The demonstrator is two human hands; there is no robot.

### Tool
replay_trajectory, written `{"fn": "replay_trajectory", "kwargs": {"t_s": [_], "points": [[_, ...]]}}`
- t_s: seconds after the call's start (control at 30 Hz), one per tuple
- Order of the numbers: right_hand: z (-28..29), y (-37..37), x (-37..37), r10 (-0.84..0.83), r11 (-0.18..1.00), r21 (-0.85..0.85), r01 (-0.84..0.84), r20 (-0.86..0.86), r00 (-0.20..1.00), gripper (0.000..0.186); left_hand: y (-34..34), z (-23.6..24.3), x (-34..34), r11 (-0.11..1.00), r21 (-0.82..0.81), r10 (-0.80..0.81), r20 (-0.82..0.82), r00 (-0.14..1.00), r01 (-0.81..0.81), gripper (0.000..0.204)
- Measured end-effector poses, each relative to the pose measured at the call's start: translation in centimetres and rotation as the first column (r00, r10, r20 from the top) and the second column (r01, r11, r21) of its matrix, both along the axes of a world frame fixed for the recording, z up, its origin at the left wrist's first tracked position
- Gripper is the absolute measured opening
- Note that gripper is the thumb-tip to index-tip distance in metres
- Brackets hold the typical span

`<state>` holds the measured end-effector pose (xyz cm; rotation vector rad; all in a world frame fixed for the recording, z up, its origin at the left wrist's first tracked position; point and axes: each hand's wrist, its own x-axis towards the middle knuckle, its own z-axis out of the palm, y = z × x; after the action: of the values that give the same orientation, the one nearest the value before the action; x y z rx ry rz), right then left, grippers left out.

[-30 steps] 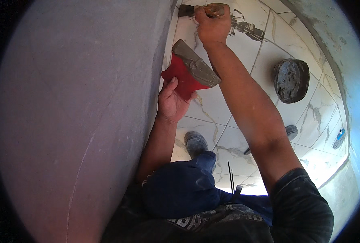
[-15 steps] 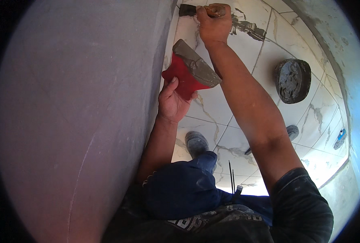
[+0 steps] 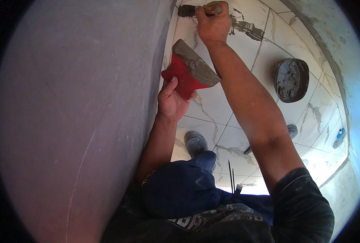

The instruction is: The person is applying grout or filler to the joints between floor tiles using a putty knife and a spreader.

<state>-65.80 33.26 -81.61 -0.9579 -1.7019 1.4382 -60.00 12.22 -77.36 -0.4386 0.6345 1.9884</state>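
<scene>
My left hand (image 3: 171,101) grips a red plastic spreader (image 3: 184,79) with a thick band of grey paste (image 3: 194,62) along its edge. Above it, my right hand (image 3: 213,26) is closed around the wooden handle of a putty knife (image 3: 187,11), whose dark blade is at the tile joint beside the wall's foot. Grey paste smears (image 3: 248,29) lie on the white marble-patterned tiles just right of that hand. A dark, rounded container (image 3: 291,80) with grey paste inside stands on the floor to the right of my right forearm.
A grey plastered wall (image 3: 78,101) fills the left side. A pale curved-looking wall (image 3: 352,121) borders the tiled floor (image 3: 204,109) on the right. A small blue-and-grey item (image 3: 340,137) lies near it. My shoe (image 3: 194,141) rests below my left hand.
My right hand with the putty knife has shifted very slightly up and left since half a second ago. The left hand and spreader are practically still.
</scene>
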Motion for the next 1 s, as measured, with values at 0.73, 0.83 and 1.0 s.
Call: {"fn": "replay_trajectory", "kwargs": {"t_s": [0.73,0.83,1.0], "points": [[-1.1,2.0,1.9,-0.077,0.995,0.074,0.068,0.133,0.988,0.030,-0.1,0.4,-0.1,1.000,-0.022,-0.014,-0.023,1.000,0.014,0.034],[-1.3,2.7,2.5,-0.086,0.994,0.078,0.075,0.150,0.985,0.030,0.1,0.3,0.1,0.999,-0.034,-0.009,-0.012,1.000,0.008,0.033],[-1.7,3.7,3.5,-0.102,0.987,0.138,0.080,0.167,0.981,0.029,-0.1,0.3,0.0,1.000,-0.009,-0.014,-0.029,0.999,0.014,0.033]]}}
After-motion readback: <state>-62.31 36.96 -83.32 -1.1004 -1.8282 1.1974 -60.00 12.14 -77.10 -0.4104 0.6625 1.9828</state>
